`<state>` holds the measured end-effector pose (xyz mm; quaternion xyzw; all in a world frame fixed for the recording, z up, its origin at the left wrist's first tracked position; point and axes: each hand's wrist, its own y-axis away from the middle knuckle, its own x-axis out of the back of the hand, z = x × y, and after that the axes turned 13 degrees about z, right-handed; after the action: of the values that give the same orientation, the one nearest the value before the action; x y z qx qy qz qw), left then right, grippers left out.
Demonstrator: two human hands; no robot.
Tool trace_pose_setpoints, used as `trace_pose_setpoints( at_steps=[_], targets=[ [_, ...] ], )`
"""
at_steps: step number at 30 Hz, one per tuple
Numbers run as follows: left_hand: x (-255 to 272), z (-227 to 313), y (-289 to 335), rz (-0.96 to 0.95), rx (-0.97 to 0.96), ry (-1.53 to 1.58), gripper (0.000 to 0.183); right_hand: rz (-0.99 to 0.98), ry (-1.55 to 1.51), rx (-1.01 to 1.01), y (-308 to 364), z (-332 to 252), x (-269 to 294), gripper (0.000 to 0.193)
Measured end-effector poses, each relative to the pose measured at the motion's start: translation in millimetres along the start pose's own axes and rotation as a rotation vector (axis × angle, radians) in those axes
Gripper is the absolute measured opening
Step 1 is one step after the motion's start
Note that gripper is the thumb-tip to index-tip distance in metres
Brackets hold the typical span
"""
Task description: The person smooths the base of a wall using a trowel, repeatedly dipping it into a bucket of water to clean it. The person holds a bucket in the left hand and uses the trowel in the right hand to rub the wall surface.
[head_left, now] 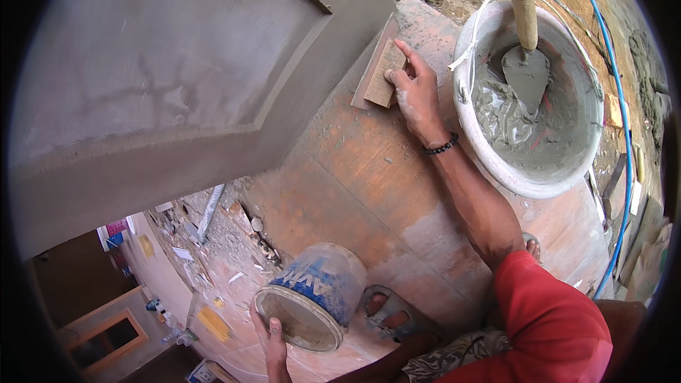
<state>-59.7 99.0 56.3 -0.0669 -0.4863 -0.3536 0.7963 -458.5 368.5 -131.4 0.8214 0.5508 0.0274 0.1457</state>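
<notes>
My right hand point(417, 93) grips a plastering float point(381, 71) by its wooden block, with the index finger stretched along it. The float's flat face lies against the lower edge of a grey plastered wall point(284, 131). At the lower middle, my left hand point(273, 344) holds the rim of a tilted white and blue bucket point(323, 284), thumb over the edge and the other fingers partly hidden. To the right of my right hand stands a big white tub point(535, 188) of wet grey mortar point(500, 117). A trowel point(526, 74) with a wooden handle rests in that mortar.
Orange-brown floor tiles point(355, 177), smeared with mortar, spread between wall and tub. A blue hose point(627, 142) runs along the right side. Rubble point(234, 227) lies below the wall at left. My sandalled foot point(390, 312) is beside the bucket.
</notes>
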Motion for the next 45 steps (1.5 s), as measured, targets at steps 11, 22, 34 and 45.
trace_pose_setpoints(
  at_steps=[11,22,34,45],
  targets=[
    [-3,8,-4,-0.013,0.035,0.081,0.096,-0.272,0.063,0.15,89,52,-58,0.058],
    [-2,3,-7,-0.005,0.002,0.082,0.095,0.059,-0.087,0.086,-37,-14,-21,0.06],
    [-2,15,-3,-0.011,0.027,0.093,0.097,-0.15,-0.026,-0.004,60,26,-13,0.058],
    [-6,21,-8,-0.076,0.036,0.178,0.1,-0.119,-0.024,0.07,106,26,-83,0.058]
  ],
)
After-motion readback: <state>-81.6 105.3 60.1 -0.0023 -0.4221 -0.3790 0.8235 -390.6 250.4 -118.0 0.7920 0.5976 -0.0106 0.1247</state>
